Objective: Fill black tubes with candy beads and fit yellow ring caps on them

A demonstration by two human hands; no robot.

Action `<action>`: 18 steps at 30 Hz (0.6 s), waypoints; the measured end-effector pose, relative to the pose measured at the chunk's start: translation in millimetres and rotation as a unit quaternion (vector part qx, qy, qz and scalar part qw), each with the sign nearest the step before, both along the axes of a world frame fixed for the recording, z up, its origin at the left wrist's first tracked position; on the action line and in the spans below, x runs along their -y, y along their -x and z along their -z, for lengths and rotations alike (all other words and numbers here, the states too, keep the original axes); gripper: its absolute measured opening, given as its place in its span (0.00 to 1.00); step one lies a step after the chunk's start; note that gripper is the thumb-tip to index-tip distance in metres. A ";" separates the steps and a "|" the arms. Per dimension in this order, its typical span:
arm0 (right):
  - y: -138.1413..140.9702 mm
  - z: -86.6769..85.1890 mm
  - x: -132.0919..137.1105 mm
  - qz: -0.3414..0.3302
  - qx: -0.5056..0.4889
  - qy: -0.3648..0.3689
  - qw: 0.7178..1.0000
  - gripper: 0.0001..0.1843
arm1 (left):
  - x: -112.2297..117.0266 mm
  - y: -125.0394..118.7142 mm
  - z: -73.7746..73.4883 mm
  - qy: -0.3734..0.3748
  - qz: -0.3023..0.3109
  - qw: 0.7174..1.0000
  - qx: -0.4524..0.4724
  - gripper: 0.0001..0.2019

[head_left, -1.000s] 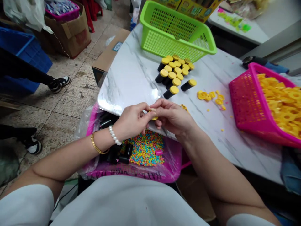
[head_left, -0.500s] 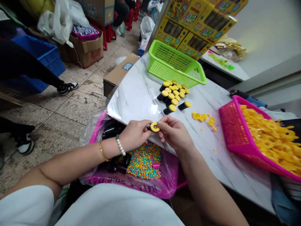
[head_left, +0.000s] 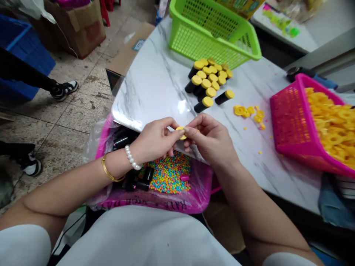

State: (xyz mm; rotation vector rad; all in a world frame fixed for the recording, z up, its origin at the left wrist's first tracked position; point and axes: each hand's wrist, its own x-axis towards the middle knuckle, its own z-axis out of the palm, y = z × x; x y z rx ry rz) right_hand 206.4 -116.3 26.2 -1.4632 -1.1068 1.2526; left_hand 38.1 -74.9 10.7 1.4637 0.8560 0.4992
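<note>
My left hand [head_left: 156, 138] and my right hand [head_left: 212, 138] meet over the table's near edge. Between them is a round yellow cap [head_left: 181, 132], with both thumbs pressed to it. The black tube that carried this cap a moment ago is hidden by my left fingers. Beyond my hands stand several black tubes with yellow caps [head_left: 205, 83] in a cluster, two of them a little apart at the front. Loose yellow rings [head_left: 244, 111] lie to the right. Under my wrists are small coloured balls [head_left: 169, 177] and black tubes [head_left: 144, 181].
A pink tray [head_left: 201, 197] lined with clear plastic sits below the table edge. A green basket [head_left: 213, 46] stands at the back of the marble-patterned table [head_left: 146, 92]. At right, a pink basket [head_left: 290, 122] holds yellow plastic pieces. A person's leg and shoe [head_left: 63, 89] show at left.
My view has tipped downward and closer. Both thumbs have come onto the yellow cap, which faced me with a dark centre before; the black tube's side has gone out of sight.
</note>
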 end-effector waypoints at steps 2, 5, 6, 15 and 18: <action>-1.2 -3.0 -0.3 0.000 -0.005 0.005 1.000 0.17 | 2.4 0.2 2.3 -0.031 -0.020 0.999 0.005 0.12; -3.5 -5.4 -0.6 0.004 -0.003 0.007 1.000 0.17 | 5.8 -0.6 3.9 -0.104 -0.030 0.994 -0.010 0.18; -4.3 -5.7 -0.5 0.006 0.006 0.005 1.000 0.17 | 6.4 -1.3 4.2 -0.128 -0.030 0.991 -0.022 0.18; -19.5 3.3 0.6 0.033 -0.009 -0.011 0.999 0.15 | 7.4 -7.3 13.9 -0.236 -0.057 0.968 -0.066 0.15; -20.1 9.1 -1.2 0.021 -0.036 -0.005 0.999 0.15 | 7.6 -8.4 13.7 -0.251 -0.054 0.964 -0.065 0.15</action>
